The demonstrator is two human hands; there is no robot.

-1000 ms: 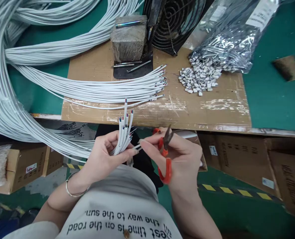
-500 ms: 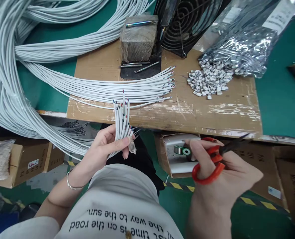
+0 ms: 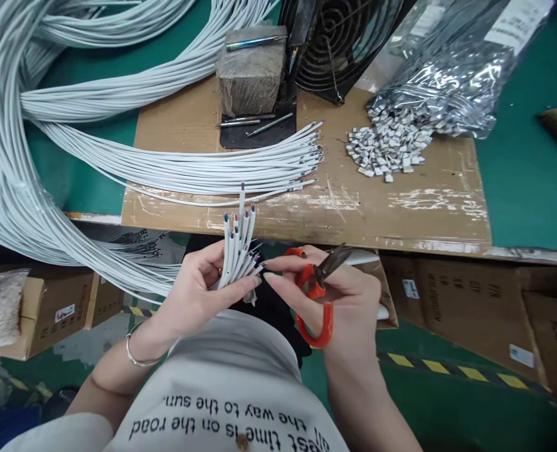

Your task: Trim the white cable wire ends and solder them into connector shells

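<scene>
My left hand (image 3: 202,290) grips a small fan of white cable ends (image 3: 238,246) whose stripped tips, red and blue, point up toward the bench edge. My right hand (image 3: 342,301) holds orange-handled scissors (image 3: 317,294) with the dark blades pointing up and right; its forefinger and thumb reach left and touch the lowest cable tips beside my left thumb. Both hands hover below the front edge of the cardboard-covered bench (image 3: 401,213).
A row of cut white cables (image 3: 222,168) lies across the cardboard, fed from a big bundle (image 3: 5,157) at left. Behind stand a grey block (image 3: 251,66), a black fan grille (image 3: 344,37), a pile of small connectors (image 3: 391,141) and a foil bag (image 3: 448,81). Cardboard boxes (image 3: 471,295) sit below.
My right hand, which had swung out to the right with the scissors, has come back left and now touches the cable tips. The left hand tilted the cable fan slightly right.
</scene>
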